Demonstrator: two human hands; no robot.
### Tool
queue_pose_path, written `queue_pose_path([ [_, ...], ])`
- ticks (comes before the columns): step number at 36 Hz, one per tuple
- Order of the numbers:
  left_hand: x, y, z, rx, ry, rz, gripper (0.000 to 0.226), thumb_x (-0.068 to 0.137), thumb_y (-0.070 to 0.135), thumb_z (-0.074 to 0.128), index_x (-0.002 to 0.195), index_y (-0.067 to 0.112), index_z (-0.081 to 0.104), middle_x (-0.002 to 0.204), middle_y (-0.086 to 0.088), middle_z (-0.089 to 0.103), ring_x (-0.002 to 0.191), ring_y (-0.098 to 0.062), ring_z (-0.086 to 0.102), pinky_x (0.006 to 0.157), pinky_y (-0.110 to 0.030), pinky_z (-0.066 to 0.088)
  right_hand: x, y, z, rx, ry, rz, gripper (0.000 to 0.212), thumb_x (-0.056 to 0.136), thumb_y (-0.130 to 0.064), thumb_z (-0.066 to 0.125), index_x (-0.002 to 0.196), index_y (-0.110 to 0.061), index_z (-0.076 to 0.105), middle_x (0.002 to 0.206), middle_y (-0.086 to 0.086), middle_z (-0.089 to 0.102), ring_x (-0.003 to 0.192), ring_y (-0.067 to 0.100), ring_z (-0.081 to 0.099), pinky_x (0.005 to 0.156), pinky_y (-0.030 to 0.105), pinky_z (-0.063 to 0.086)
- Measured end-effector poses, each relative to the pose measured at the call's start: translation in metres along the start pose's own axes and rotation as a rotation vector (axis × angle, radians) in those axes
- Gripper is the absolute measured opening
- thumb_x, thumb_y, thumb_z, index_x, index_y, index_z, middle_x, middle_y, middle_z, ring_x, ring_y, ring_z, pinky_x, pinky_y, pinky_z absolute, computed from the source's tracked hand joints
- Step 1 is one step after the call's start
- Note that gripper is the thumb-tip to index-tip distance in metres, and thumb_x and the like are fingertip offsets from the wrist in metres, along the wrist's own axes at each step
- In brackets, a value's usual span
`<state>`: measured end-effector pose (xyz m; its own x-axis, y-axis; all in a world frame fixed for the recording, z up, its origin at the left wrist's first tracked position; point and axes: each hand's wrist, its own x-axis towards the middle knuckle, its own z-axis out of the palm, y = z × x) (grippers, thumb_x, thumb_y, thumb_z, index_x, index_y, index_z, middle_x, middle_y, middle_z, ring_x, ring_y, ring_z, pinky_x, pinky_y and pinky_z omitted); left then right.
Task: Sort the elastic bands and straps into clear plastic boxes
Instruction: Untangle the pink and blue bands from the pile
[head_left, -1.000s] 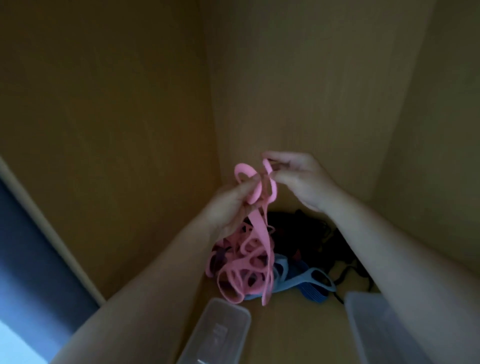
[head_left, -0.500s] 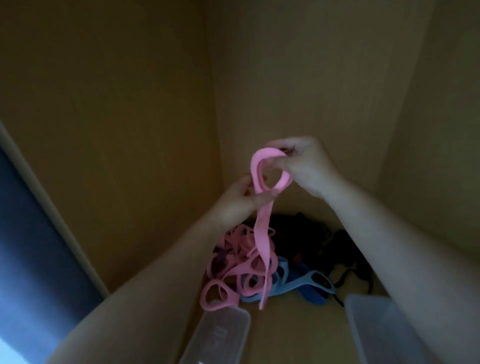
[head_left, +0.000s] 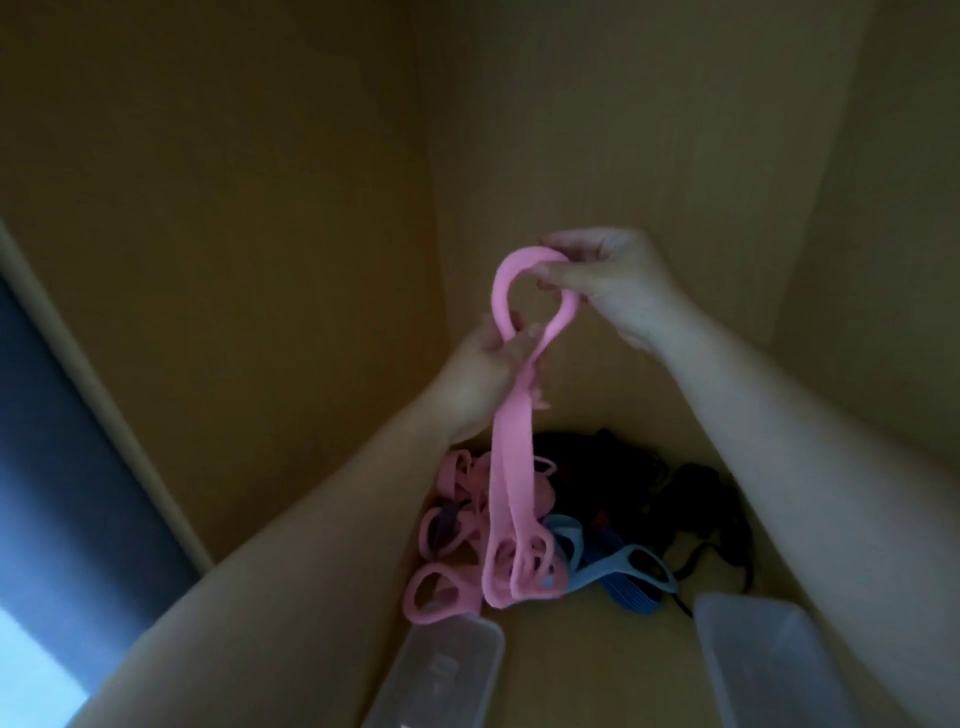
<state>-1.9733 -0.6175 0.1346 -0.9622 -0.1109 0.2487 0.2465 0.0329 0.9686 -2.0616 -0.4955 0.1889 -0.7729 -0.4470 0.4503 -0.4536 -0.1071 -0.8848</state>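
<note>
I find the right hand (head_left: 608, 280) pinching the pink band (head_left: 511, 467) at its top loop and the left hand (head_left: 483, 374) clasping it lower, above the unsorted pile (head_left: 623, 499); the left box (head_left: 447, 670) and right box (head_left: 763, 654) look empty, so sorting has barely begun.

The wooden shelf (head_left: 597, 670) carries a tangled heap towards its back: pink bands (head_left: 439, 597) on the left, blue straps (head_left: 631, 571) in the middle, black straps (head_left: 696, 493) on the right. Nearer stand two clear boxes, the left box (head_left: 447, 675) just beside the pink bands, the right box (head_left: 769, 665) near the black straps.
</note>
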Motion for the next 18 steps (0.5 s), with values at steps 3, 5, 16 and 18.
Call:
queue_pose_path([
  [3, -0.007, -0.009, -0.008, 0.020, 0.135, 0.006, 0.008, 0.102, 0.018, 0.044, 0.105, 0.011, 0.041, 0.068, -0.005, 0.048, 0.048, -0.014, 0.044, 0.045, -0.026, 0.042, -0.002, 0.023, 0.006, -0.042, 0.012, 0.015, 0.002, 0.089, -0.022, 0.068, 0.091, -0.023, 0.069, 0.089, 0.000, 0.071, 0.084, 0.016, 0.068, 0.081, 0.035, 0.054],
  [5, -0.010, -0.014, -0.017, 0.041, 0.215, -0.002, 0.010, 0.102, 0.020, 0.044, 0.104, 0.011, 0.042, 0.069, -0.005, 0.048, 0.049, -0.013, 0.044, 0.046, -0.027, 0.041, -0.001, 0.046, 0.008, -0.117, 0.090, 0.038, 0.019, 0.094, -0.031, 0.059, 0.090, -0.016, 0.070, 0.089, 0.005, 0.070, 0.083, 0.022, 0.066, 0.076, 0.037, 0.050],
  [16, -0.033, -0.060, -0.048, 0.111, 0.350, -0.088, 0.013, 0.101, 0.021, 0.046, 0.102, 0.009, 0.049, 0.069, -0.003, 0.052, 0.054, -0.013, 0.044, 0.052, -0.029, 0.037, -0.043, 0.213, 0.039, -0.772, -0.562, 0.427, 0.030, 0.091, -0.037, 0.059, 0.101, -0.012, 0.072, 0.106, 0.004, 0.070, 0.095, 0.019, 0.065, 0.089, 0.037, 0.054],
  [18, -0.033, -0.068, -0.051, 0.109, 0.371, -0.109, 0.012, 0.101, 0.022, 0.046, 0.098, 0.010, 0.050, 0.069, -0.003, 0.053, 0.053, -0.014, 0.044, 0.052, -0.029, 0.037, -0.043, 0.234, 0.047, -0.805, -0.577, 0.459, 0.032, 0.093, -0.038, 0.053, 0.099, -0.011, 0.071, 0.103, 0.006, 0.070, 0.093, 0.020, 0.064, 0.088, 0.038, 0.054],
])
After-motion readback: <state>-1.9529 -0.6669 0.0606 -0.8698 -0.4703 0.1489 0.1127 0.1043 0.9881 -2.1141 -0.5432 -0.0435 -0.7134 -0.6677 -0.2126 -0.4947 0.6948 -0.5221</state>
